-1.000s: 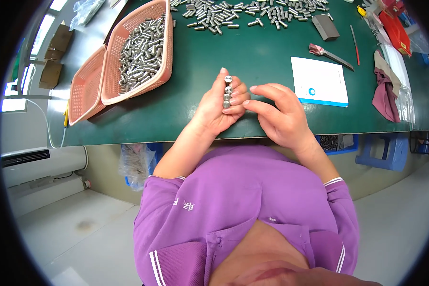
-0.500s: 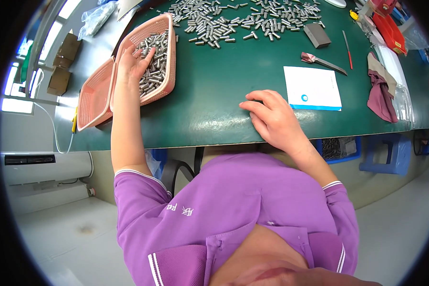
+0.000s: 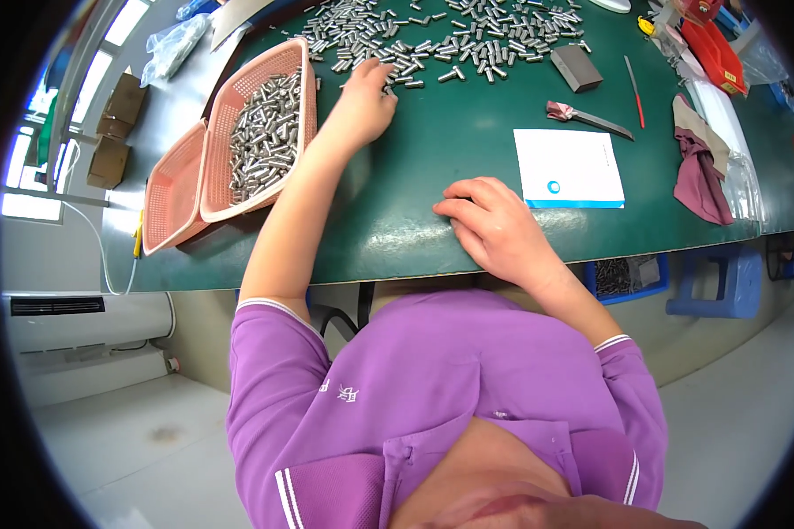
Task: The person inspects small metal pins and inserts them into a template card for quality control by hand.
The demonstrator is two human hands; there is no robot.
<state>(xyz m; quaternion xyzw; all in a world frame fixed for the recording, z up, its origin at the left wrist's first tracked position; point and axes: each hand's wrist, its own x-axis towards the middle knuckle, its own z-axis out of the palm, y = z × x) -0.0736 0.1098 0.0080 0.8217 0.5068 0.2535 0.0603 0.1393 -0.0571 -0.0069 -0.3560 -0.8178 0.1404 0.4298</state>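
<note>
At the near edge of the pile of short metal pins (image 3: 353, 33), my left hand (image 3: 366, 108) has its fingers slightly spread, the fingertips down among the loose pins. To its left, a pink plastic basket (image 3: 220, 119) holds many of the same metal pins (image 3: 269, 137). A second pink basket (image 3: 172, 196) adjoins it on the left, with none in sight inside. My right hand (image 3: 494, 227) rests on the green tabletop (image 3: 397, 163) near its front edge, fingers loosely bent and apart, with nothing visible in them.
Right of centre lie a white sheet (image 3: 569, 163), a grey block (image 3: 578, 69), a blade with a wrapped handle (image 3: 591, 119) and a thin red-handled tool (image 3: 635, 93). Farther right are a maroon-and-beige cloth (image 3: 701, 176) and a red bin (image 3: 715, 57). A blue stool (image 3: 723, 282) stands below.
My left hand has left the pin-filled basket and moved right to the edge of the pile on the table. My right hand stays in nearly the same place.
</note>
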